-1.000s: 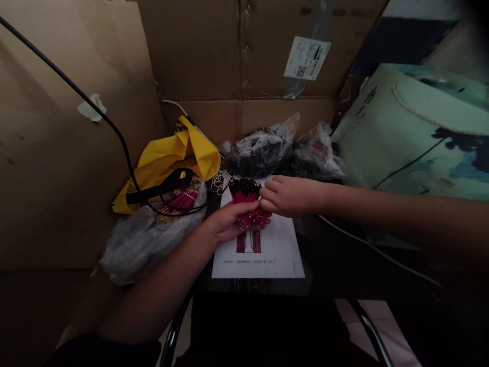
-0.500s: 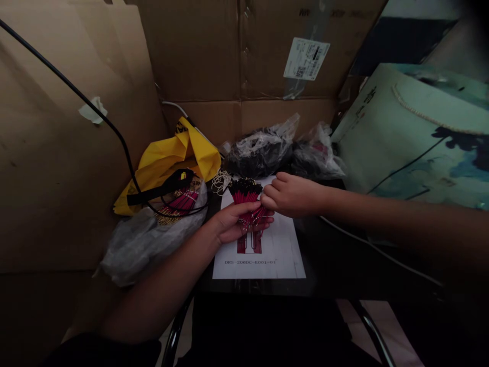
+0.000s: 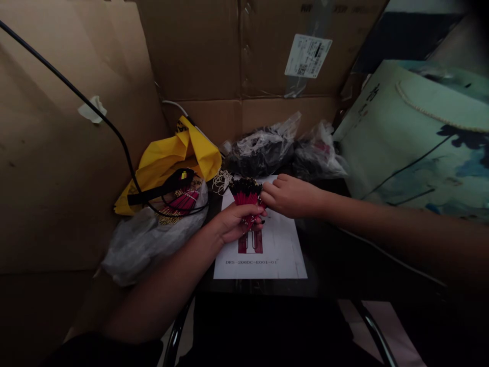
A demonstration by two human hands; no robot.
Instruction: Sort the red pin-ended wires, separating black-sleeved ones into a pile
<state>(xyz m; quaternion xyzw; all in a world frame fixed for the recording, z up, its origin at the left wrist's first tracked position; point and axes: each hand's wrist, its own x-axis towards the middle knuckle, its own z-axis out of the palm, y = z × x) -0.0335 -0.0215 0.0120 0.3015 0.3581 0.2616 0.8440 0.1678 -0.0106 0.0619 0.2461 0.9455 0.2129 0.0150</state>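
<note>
Over printed sheet [image 3: 263,270] on dark surface [image 3: 324,255]: left hand [image 3: 235,223] gripping red wire bundle [image 3: 244,198], black ends upward; right hand [image 3: 284,196] closed at its right edge, whether pinching wire cannot tell. Bundle gathered; whether tied, how much remains, cannot tell. Left, tied second bundle [image 3: 186,202] at crumpled plastic bag [image 3: 132,250]. Yellow bag [image 3: 162,155] behind, cardboard [image 3: 191,51] around, pale green bag [image 3: 397,117] right. Dim light.

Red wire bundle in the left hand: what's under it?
Under the bundle are the left hand, wrapped around it, and, below, a white sheet. Its line of text and part of a red picture show; anything printed beneath the bundle and hand is covered.
</note>
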